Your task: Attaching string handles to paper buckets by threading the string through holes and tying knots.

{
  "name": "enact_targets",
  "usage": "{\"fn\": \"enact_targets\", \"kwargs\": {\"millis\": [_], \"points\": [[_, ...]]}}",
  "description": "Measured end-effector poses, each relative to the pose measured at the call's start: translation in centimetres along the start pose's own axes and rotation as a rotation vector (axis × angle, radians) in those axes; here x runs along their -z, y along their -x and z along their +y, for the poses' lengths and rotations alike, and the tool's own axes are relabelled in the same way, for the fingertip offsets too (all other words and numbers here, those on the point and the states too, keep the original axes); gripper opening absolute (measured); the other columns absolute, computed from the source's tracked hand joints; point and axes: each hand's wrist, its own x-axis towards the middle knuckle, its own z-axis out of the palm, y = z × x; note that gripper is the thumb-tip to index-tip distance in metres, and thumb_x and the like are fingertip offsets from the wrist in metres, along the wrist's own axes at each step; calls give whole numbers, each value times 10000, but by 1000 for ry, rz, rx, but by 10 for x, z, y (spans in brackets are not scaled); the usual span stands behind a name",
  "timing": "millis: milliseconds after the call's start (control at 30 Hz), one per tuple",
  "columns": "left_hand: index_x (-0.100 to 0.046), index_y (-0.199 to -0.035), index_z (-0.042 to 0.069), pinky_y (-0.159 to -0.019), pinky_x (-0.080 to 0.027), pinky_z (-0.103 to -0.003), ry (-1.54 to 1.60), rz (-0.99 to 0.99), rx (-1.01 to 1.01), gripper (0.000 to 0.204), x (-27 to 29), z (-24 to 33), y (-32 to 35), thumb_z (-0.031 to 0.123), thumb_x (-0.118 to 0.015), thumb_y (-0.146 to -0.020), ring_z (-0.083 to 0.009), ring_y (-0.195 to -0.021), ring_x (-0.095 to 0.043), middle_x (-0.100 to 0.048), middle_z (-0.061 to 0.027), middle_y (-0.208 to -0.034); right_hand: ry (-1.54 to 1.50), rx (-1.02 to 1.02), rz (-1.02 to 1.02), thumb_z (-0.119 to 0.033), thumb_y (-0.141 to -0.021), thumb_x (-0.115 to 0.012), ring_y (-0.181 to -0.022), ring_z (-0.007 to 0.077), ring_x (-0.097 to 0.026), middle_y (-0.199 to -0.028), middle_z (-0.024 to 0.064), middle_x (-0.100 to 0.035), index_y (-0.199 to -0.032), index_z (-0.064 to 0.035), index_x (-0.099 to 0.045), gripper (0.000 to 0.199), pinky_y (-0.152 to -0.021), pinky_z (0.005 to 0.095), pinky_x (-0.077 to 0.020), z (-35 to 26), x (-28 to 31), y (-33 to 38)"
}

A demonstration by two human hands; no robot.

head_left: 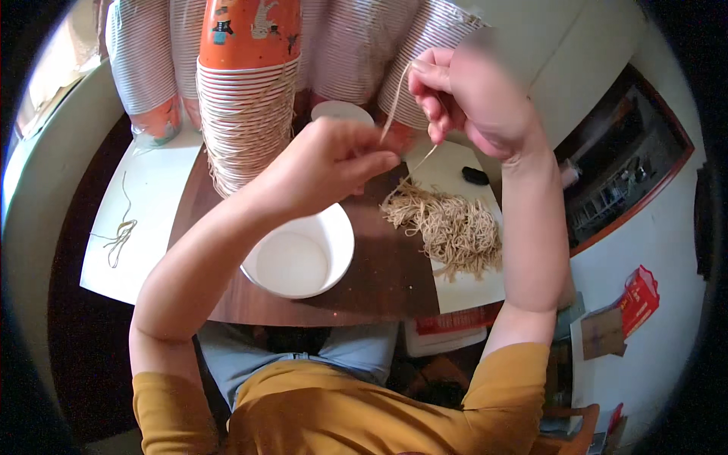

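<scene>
Between my raised hands runs a thin tan cord (393, 106). My right hand (455, 95) pinches its upper end between thumb and fingers. Lower and to the left, my left hand (345, 155) has its thumb and fingers closed on the cord's other part; the fingertips are partly hidden. A strand also trails down from near my right hand to a tangled heap of tan cords (455, 231) on the table's right side. Below my left forearm an open white paper bucket (292, 262) stands on the brown table, its inside facing up.
A tall stack of nested paper buckets with an orange top (250, 34) stands behind my left arm, cords hanging along it. Wrapped bucket stacks (144, 64) line the back. A few loose cords (117, 239) lie on the white left panel. A small black object (475, 176) sits beyond the heap.
</scene>
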Motion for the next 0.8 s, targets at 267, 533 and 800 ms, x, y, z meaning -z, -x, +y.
{"fn": "enact_targets", "kwargs": {"millis": [267,533,800], "points": [[-685,-1002,-19,-539,-478,-222,98,-31,133,259,12,0,76,208,-571,-952,-63,-587,-569,-652,-23,-701,58,-13,-49,-193,-945,-509,-457,6,-278,-575,-71,-408,-804,-56,-559,202,-423,178,-212,3,-6,25],[-680,-838,-17,-563,-487,-341,-485,-96,25,190,15,12,82,143,-595,-895,-227,-558,-619,-627,-126,-637,243,123,-13,-282,-851,-681,-1009,159,-559,-1101,99,-578,-1258,9,-491,535,-903,295,-450,84,-34,31],[-669,-813,4,-588,-477,-373,-222,-308,235,240,13,18,78,212,-595,-908,-304,-574,-590,-615,-167,-656,-414,-185,-483,-238,-862,-701,-862,89,-569,-1011,48,-628,-1339,-11,-393,611,-734,239,-468,95,-93,38]]}}
